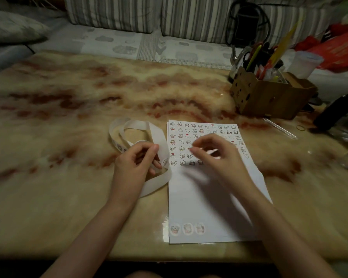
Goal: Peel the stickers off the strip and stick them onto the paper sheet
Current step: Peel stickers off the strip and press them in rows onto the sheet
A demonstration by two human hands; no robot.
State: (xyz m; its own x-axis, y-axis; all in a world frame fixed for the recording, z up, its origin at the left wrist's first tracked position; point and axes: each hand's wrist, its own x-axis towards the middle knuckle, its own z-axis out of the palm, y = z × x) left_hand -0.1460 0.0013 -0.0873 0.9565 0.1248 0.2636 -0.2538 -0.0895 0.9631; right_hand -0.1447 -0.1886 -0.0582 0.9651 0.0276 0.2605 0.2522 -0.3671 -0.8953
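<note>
1. On the desk [68, 117], by its near edge, the sheet [209, 207] lies flat with its long side running away from the viewer.
2. Far half of the sheet: rows of small cartoon stickers [189, 130]. Near left corner: three larger round ones [187, 229] in a row.
3. Strip [157, 133]: white, curled in loose loops, just left of the sheet. Part of it rests on the desk and part is lifted.
4. Left grip [137, 161]: thumb and fingers curled, pinching the strip. One printed sticker [165, 162] shows on the strip just beside the fingertips.
5. Right grip [215, 155]: over the sticker rows, fingers curled, thumb and forefinger close together. Motion-blurred, so I cannot tell whether it pinches anything or touches the sheet.
6. Far right of the desk: box [269, 99] of cardboard, stuffed with pens and scissors. Rubber band [300, 128] lies near it.
7. Behind the desk: striped cushions [113, 13].
</note>
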